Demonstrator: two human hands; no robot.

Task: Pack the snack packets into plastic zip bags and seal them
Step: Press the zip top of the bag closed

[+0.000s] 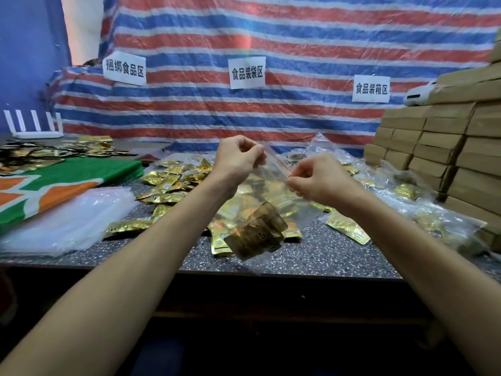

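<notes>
Head view: both hands [238, 156] [314, 176] raised, pinching the zip bag [268, 185].

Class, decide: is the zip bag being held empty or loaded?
Loaded: gold packets sit in the bottom of the zip bag.

Arms outstretched — left grip [240, 158], right grip [318, 178] both pinching.

We read three white paper signs on the striped tarp [298, 36]: left sign [124, 68] 捆绑食品区, middle sign [247, 73] 食品装袋区, right sign [371, 89] 食品装箱区. Print on the gold snack packets [254, 234] is too blurred for us to read.
</notes>
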